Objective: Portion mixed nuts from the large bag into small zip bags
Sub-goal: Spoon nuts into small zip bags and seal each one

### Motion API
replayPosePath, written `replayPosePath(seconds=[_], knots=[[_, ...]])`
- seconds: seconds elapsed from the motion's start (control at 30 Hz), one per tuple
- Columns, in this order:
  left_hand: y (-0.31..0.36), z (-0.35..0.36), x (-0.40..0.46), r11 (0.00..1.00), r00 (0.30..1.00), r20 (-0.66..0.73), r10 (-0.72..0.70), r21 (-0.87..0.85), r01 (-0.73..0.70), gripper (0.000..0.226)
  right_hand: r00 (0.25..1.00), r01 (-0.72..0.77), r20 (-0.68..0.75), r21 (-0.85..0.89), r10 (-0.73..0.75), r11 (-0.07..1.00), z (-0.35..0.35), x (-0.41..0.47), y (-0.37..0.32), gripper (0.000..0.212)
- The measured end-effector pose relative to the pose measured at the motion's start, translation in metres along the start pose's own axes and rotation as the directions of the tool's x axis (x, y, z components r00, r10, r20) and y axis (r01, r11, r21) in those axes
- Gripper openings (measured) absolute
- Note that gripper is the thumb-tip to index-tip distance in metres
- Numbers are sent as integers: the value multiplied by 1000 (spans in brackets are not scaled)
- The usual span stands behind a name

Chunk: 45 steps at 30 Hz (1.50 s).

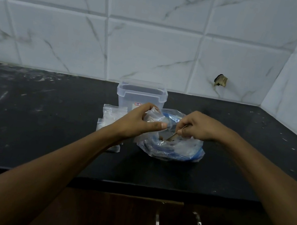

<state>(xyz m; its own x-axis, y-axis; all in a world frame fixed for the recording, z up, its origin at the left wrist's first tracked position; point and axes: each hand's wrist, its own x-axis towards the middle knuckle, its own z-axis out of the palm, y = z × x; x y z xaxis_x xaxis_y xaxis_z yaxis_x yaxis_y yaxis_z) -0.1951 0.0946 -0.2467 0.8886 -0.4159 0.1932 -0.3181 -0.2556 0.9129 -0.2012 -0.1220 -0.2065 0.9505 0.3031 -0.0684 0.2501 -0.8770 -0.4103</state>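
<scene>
The left hand (138,119) is curled around a small zip bag (155,116); the thumb lies along the front of the bag and the other fingers wrap over its top, so the bag is held up above the counter, just left of the large bag; what is inside the small bag I cannot tell, because the plastic is blurred. The right hand (198,127) is closed in a pinch; the thumb and the fingertips hold a thin spoon handle (176,132), which slants down and to the left into the open mouth of the large bag (172,146); the bowl of the spoon is hidden inside. The large bag is clear plastic with blue print; it sits crumpled on the black counter (42,133), under both hands, and some brown pieces show at its opening near the spoon.

Just left of the large bag, partly under the left wrist, lies a flat pile of empty small bags (111,114); it rests on the counter. Behind the hands stands a clear plastic container (140,95) with no lid on it, close to the wall; a small red label is on its front. The wall (156,35) is of white marble-pattern tiles; below the counter edge a dark wooden cabinet (125,220) with metal handles is seen.
</scene>
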Motion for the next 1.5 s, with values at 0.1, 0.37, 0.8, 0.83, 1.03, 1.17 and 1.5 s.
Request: replayPosePath(seconds=[0.1, 0.37, 0.8, 0.83, 1.03, 1.17, 1.5], knots=[[1, 2, -3, 1000, 1000, 16, 5, 3, -5, 43, 1000, -2, -14, -48, 1, 999, 8, 3, -2, 15], [1, -2, -5, 1000, 999, 28, -17, 15, 17, 50, 932, -137, -346, -65, 106, 988, 5, 1, 1, 19], [0, 3, -5, 999, 1000, 13, -2, -40, 3, 41, 956, -211, -232, -109, 181, 971, 25, 4, -2, 21], [-1, 4, -5, 999, 1000, 12, -2, -41, 3, 40, 966, -194, -188, -65, 178, 979, 25, 4, -4, 20], [-3, 3, -6, 999, 1000, 13, -16, -27, 16, 47, 968, -249, 31, 210, 248, 946, 22, 6, -8, 18], [-2, 4, -8, 1000, 1000, 5, -16, -14, 16, 46, 913, -400, 112, 431, 392, 809, 13, 7, -1, 18], [1, 6, -11, 997, 997, -57, -44, 62, 48, 50, 865, -451, 82, 559, 495, 696, -19, -5, 19, 16]])
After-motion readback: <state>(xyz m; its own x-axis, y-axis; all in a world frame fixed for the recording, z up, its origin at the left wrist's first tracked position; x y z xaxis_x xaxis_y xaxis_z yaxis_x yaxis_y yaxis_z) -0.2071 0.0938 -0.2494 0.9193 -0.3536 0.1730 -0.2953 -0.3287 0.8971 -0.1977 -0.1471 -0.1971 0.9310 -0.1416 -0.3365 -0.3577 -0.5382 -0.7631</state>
